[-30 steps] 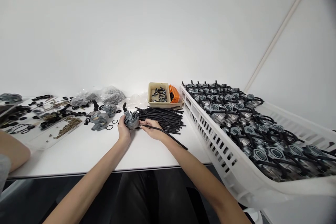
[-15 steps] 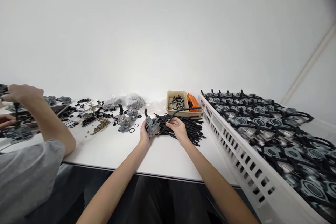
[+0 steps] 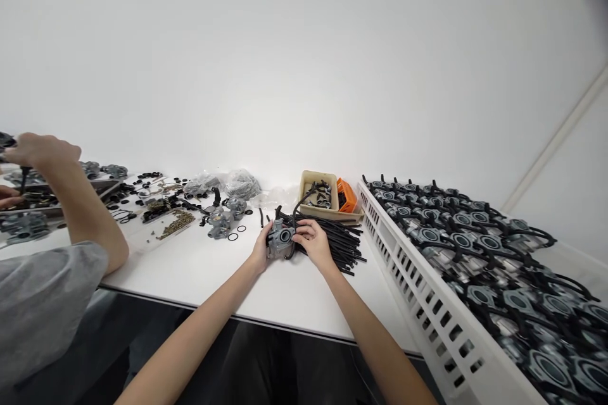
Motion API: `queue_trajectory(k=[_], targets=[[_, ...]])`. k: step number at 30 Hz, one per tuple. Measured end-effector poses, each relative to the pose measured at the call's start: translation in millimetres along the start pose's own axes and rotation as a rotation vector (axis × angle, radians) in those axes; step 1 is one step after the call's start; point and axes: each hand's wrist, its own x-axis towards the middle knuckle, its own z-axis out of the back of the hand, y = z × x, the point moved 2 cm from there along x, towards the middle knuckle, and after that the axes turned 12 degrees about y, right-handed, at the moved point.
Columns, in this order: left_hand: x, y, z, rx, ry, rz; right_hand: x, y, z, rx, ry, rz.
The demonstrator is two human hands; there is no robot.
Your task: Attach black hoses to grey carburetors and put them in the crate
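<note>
My left hand [image 3: 262,247] grips a grey metal carburetor [image 3: 281,238] from its left side, just above the white table. My right hand [image 3: 311,240] pinches a thin black hose [image 3: 297,205] against the carburetor's right side; the hose's free end curves up and to the right. Behind and beside my right hand lies a pile of cut black tubes [image 3: 344,243]. Two more carburetors [image 3: 221,224] rest on the table to the left, with two black rings [image 3: 232,236] near them.
A white crate [image 3: 408,266] full of carburetors with hoses stands at right. Behind the tubes are a cream tray [image 3: 306,207] of clamps and an orange basket [image 3: 349,196]. Brass screws [image 3: 178,223] lie at left, beside another person's arm [image 3: 95,215].
My right hand has brought the hose against the carburetor, which is now turned more upright. The hose's free end points higher. The view has shifted slightly.
</note>
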Motion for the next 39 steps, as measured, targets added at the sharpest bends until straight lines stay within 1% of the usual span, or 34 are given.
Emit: queue_trajectory(k=[7,12,14,19,26,34,39], targets=[[-1.8,1.5,-3.4,-0.013,0.076,0.048,1.5,-7.4,3.2,0.023,0.044,0.017],[-3.7,1.0,-6.2,-0.009,0.101,0.099,2.6,-11.7,6.5,0.032,0.075,0.011],[-4.6,0.8,-6.8,-0.007,0.105,0.124,1.9,-11.0,6.9,0.050,0.098,0.007],[-6.1,1.3,-6.7,-0.012,0.120,0.180,-1.0,-6.6,4.4,0.140,0.189,-0.066],[-8.3,0.0,-6.3,-0.020,0.153,0.268,-3.8,3.7,-0.1,0.138,0.295,-0.013],[-11.2,-2.8,-7.6,-0.014,0.193,0.365,-8.1,6.1,2.0,-0.033,0.404,0.024],[-11.4,-3.4,-7.3,-0.018,0.194,0.382,-9.2,13.5,-1.7,-0.031,0.478,0.052]])
